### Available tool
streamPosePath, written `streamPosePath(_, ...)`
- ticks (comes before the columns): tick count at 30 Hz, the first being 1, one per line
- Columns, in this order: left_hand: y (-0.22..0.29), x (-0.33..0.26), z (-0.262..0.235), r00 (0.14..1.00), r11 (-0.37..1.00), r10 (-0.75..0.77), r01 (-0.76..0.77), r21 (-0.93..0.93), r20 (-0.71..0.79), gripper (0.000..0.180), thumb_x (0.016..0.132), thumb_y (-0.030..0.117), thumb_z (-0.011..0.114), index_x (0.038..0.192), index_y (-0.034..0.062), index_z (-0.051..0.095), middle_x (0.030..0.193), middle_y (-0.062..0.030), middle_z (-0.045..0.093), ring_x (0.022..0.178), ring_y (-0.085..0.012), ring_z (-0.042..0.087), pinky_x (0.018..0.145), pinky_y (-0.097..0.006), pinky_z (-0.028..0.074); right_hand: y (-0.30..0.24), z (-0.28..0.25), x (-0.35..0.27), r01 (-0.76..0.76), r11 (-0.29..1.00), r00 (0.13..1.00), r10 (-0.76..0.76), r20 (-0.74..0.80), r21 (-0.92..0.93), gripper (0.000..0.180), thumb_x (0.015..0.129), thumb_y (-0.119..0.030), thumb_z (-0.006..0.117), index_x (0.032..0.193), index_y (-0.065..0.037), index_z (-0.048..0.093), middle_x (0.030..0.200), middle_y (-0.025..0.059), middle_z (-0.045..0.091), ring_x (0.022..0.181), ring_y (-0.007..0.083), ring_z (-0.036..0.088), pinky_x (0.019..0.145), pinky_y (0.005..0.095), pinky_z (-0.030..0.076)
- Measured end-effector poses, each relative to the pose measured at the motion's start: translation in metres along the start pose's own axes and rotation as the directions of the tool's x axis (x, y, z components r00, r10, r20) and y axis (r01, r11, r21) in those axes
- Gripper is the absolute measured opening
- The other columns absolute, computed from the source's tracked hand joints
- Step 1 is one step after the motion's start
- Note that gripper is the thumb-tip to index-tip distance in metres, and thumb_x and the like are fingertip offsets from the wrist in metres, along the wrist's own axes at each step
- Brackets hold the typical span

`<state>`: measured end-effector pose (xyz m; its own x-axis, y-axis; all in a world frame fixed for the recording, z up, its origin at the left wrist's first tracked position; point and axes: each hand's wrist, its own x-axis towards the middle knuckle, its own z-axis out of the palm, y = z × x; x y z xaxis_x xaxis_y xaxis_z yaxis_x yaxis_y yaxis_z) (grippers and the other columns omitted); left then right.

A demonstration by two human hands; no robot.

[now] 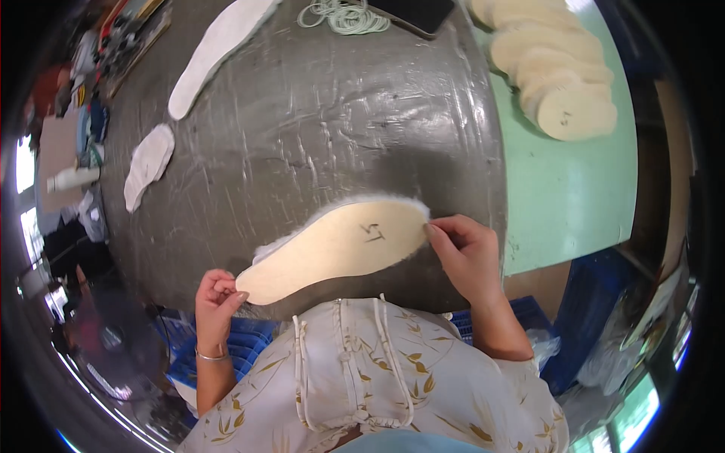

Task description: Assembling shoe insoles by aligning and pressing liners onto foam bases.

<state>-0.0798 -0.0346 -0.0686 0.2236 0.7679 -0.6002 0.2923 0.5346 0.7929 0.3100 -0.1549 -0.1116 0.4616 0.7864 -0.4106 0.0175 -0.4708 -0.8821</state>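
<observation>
A cream insole [325, 245] with a fluffy white edge is stretched between my hands, just over the near edge of the dark table [302, 128]. My left hand [217, 298] pinches its narrow end between thumb and fingers. At the broad end, my right hand [470, 253] grips the rim the same way. A dark handwritten mark shows on its upward face. Further off on the left lie a long white insole [219, 53] and a smaller white piece [149, 162], both flat on the table.
Overlapping cream insoles [563, 75] lie on a pale green board [563, 196] at the right. Looped pale cords [347, 19] and a dark phone [415, 11] rest at the far edge of view. Blue crates [234, 347] stand below the near edge. A white bottle [73, 179] lies at far left.
</observation>
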Motion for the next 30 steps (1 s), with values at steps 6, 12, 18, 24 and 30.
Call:
streamPosePath(6, -0.008, -0.002, -0.001, 0.999, 0.999, 0.025, -0.024, -0.043, 0.020, 0.036, 0.081, -0.010, 0.070, 0.110, 0.0047, 0.056, 0.094, -0.0021, 0.068, 0.087, -0.0081, 0.063, 0.078, -0.022, 0.050, -0.001, 0.006, 0.000, -0.118, 0.993, 0.993, 0.118, -0.019, 0.017, 0.006, 0.088, -0.003, 0.070, 0.089, 0.002, 0.072, 0.067, -0.0034, 0.060, 0.058, 0.0010, 0.047, 0.054, 0.0189, 0.038)
streamPosePath(12, -0.009, 0.000, 0.010, 1.000, 0.993, 0.030, -0.030, -0.117, -0.003, 0.036, 0.082, -0.009, 0.069, 0.112, 0.0054, 0.054, 0.096, -0.0039, 0.068, 0.087, -0.0095, 0.063, 0.078, -0.023, 0.049, -0.005, 0.004, -0.003, -0.195, 0.981, 0.980, 0.195, -0.035, 0.020, 0.008, 0.090, -0.004, 0.069, 0.092, 0.003, 0.072, 0.064, -0.0030, 0.059, 0.052, 0.0010, 0.046, 0.048, 0.0181, 0.034)
streamPosePath(18, -0.027, 0.005, 0.011, 0.999, 0.986, 0.047, -0.046, -0.159, 0.005, 0.036, 0.086, -0.009, 0.067, 0.115, 0.0049, 0.052, 0.100, -0.0074, 0.070, 0.093, -0.0122, 0.066, 0.082, -0.025, 0.052, -0.002, 0.003, -0.001, -0.137, 0.989, 0.990, 0.139, -0.034, 0.047, 0.014, 0.092, -0.010, 0.070, 0.093, 0.004, 0.071, 0.066, -0.0016, 0.060, 0.050, 0.0023, 0.045, 0.046, 0.0181, 0.034)
streamPosePath(24, -0.033, 0.012, 0.014, 0.999, 0.979, 0.031, -0.033, -0.202, -0.016, 0.034, 0.086, -0.008, 0.067, 0.114, 0.0052, 0.052, 0.096, -0.0051, 0.070, 0.090, -0.0099, 0.066, 0.079, -0.023, 0.051, -0.003, 0.005, 0.000, -0.130, 0.991, 0.991, 0.131, -0.026, 0.013, 0.015, 0.092, -0.011, 0.070, 0.092, 0.004, 0.072, 0.065, -0.0009, 0.060, 0.050, 0.0029, 0.045, 0.046, 0.0188, 0.034)
streamPosePath(30, -0.036, 0.017, 0.014, 0.999, 0.984, 0.002, -0.008, -0.175, -0.033, 0.031, 0.085, -0.004, 0.071, 0.110, 0.0050, 0.056, 0.092, -0.0016, 0.070, 0.083, -0.0048, 0.063, 0.072, -0.019, 0.049, -0.004, 0.009, -0.001, -0.113, 0.994, 0.992, 0.112, -0.063, -0.008, 0.016, 0.091, -0.012, 0.070, 0.093, 0.004, 0.072, 0.064, -0.0005, 0.059, 0.048, 0.0036, 0.045, 0.046, 0.0191, 0.033)
